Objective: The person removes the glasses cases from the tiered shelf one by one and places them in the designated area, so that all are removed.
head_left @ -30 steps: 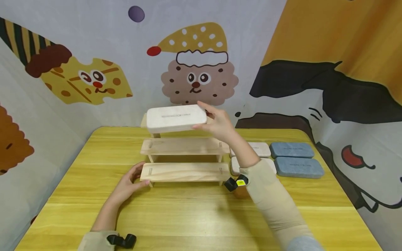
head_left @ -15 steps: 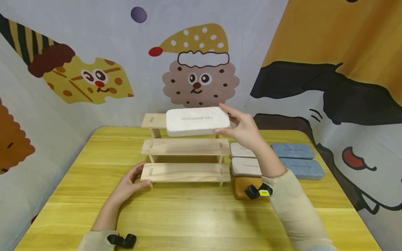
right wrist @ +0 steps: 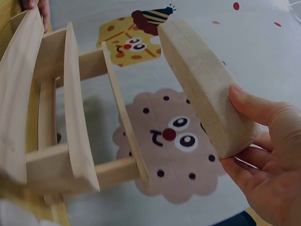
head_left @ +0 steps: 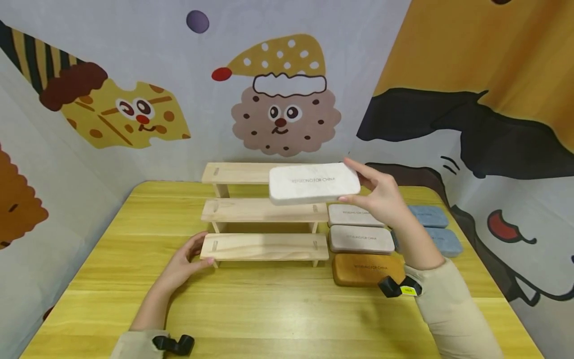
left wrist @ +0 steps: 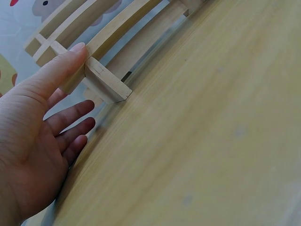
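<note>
My right hand (head_left: 378, 197) grips the right end of a white glasses case (head_left: 314, 183), printed with small lettering on top. In the head view the case overlaps the right part of the top and middle steps of a three-step wooden display rack (head_left: 264, 247). The right wrist view shows the case (right wrist: 202, 84) tilted, a seam along its side, with the thumb on one face and the fingers behind. At the bottom step's left end, my left hand (head_left: 184, 267) pinches the rack. Its thumb lies at the step's corner in the left wrist view, the other fingers spread below.
Right of the rack lie two pale cases (head_left: 360, 239), an ochre case (head_left: 367, 269) in front of them, and two blue cases (head_left: 444, 242) partly hidden by my right arm. All rest on the wood-grain table (head_left: 269, 309). A cartoon-print cloth (head_left: 287, 119) hangs behind.
My right hand has carried the white case rightward and slightly down, away from the top step's left end. More of the top step and of the ochre case now shows. The left hand stays put.
</note>
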`<control>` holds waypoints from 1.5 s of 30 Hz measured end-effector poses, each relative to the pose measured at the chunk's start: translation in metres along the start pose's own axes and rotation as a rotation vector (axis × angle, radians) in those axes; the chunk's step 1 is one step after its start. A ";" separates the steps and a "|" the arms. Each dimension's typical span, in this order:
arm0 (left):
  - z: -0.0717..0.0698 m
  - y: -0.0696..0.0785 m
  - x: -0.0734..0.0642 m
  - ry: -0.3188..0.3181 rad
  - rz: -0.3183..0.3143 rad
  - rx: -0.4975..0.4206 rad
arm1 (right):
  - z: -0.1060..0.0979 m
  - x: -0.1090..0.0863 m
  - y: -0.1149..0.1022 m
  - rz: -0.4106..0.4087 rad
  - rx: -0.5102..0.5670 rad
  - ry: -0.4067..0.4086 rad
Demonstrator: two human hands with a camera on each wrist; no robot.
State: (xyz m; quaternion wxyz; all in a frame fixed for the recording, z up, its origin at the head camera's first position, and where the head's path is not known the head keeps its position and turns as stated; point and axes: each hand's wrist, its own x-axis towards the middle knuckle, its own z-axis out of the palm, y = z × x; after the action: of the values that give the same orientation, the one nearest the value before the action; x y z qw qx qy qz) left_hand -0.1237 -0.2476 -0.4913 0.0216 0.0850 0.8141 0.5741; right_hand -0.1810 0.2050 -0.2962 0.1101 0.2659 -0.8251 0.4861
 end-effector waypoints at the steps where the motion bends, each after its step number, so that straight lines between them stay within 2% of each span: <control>1: 0.000 0.000 0.000 -0.001 0.000 0.001 | -0.002 -0.003 0.001 -0.006 -0.003 0.002; 15: 0.000 0.002 -0.002 -0.002 -0.002 -0.003 | -0.034 -0.040 0.014 -0.011 -0.020 0.050; 23: -0.001 0.001 -0.002 0.000 0.001 0.004 | -0.053 -0.060 0.023 0.021 -0.094 0.112; 32: 0.000 0.000 -0.002 -0.007 0.003 0.002 | -0.077 -0.082 0.033 0.028 -0.114 0.118; 45: 0.000 0.003 -0.001 -0.006 -0.004 -0.001 | -0.100 -0.118 0.057 0.151 -0.143 0.115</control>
State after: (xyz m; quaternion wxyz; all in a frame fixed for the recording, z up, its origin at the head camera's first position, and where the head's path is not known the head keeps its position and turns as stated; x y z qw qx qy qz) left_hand -0.1223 -0.2467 -0.4882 0.0251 0.0852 0.8139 0.5742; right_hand -0.1212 0.3523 -0.3407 0.1390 0.1661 -0.8676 0.4476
